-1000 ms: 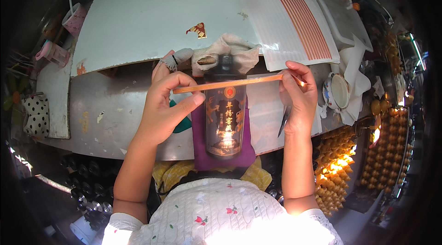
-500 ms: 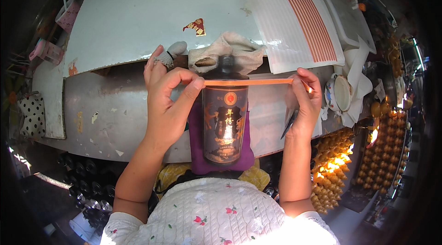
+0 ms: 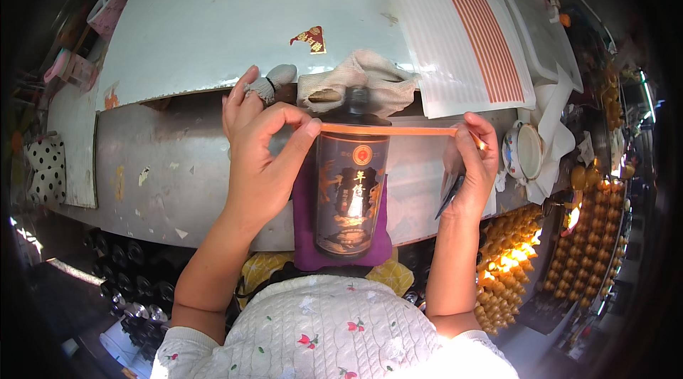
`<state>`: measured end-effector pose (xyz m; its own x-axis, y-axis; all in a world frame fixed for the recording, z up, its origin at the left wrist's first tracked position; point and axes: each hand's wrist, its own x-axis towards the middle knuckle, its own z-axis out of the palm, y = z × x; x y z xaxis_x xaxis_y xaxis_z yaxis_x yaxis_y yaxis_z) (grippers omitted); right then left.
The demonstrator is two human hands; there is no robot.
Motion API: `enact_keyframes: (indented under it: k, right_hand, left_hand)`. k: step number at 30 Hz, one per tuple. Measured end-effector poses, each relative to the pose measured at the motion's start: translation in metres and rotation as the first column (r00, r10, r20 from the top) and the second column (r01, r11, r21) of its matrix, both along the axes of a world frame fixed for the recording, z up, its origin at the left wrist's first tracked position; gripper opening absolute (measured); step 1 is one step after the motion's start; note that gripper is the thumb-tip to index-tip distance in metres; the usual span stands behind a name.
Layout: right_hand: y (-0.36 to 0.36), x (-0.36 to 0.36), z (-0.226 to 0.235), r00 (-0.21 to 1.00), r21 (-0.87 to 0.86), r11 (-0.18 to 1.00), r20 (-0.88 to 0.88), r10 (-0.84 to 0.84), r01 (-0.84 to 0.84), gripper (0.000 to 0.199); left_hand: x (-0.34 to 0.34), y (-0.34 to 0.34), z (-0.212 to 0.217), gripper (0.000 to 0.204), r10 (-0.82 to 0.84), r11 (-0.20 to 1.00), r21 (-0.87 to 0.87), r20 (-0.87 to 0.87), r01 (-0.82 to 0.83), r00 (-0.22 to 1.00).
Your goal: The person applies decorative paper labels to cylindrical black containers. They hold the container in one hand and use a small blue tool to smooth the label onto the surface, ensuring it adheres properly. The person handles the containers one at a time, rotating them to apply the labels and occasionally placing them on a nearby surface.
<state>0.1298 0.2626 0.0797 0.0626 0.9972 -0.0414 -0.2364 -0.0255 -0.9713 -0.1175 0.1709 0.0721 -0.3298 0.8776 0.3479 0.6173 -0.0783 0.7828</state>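
Note:
A dark bottle with gold and orange print lies on a purple pad, its black neck pointing away from me. Across its shoulder runs a thin orange strip, stretched straight. My left hand pinches the strip's left end between thumb and forefinger; a greyish cloth cover with a black band sits at one of its fingers. At the right end, my right hand pinches the strip too. A dark, thin pointed thing shows beneath that palm; its kind is unclear. Behind the neck is a bunched off-white cloth.
A white sheet with orange stripes lies on the pale raised board, near a torn red-gold label scrap. A round patterned bowl stands right. Several dark bottles are at lower left, golden bumpy objects at lower right.
The strip's right end has dropped slightly with my right hand. The bottle appears turned a little on the pad. Both hands keep their pinch; the whole view has shifted slightly.

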Motion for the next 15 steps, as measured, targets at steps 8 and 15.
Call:
enact_keyframes:
  k: [8,15]
  right_hand:
    - [0.0017,0.0022,-0.003,1.0,-0.001,1.0,0.002,-0.009,0.009,0.02]
    - [0.0015,0.0023,-0.0036,1.0,0.004,1.0,0.0,-0.012,0.012,0.019]
  left_hand:
    - [-0.0013,0.0005,-0.0045,0.006,0.056,0.996,0.075,-0.004,-0.056,0.998]
    - [0.0029,0.0024,-0.0085,0.005,0.097,0.994,0.065,-0.103,-0.091,0.99]
